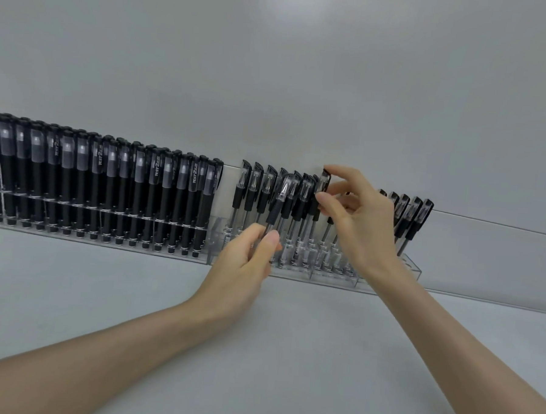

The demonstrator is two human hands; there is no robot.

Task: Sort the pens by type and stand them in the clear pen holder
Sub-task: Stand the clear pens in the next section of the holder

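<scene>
Clear glossy plastic pen holder (pixel 388 284); matt black pens (pixel 107 198); smooth grey table (pixel 258 348).

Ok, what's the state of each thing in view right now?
Matte black pens: upright, packed in the holder's left section.
Clear-barrel pens: standing in the right section, some leaning.
Tilted pen: slanted in front of that row, held by its lower barrel.
Pinched pen: upright, cap raised above its neighbours.
Left-hand grip: curled round the tilted pen.
Right-hand grip: pinching the pinched pen's cap.
Pen holder: mostly filled; a few slots empty mid-row.
</scene>
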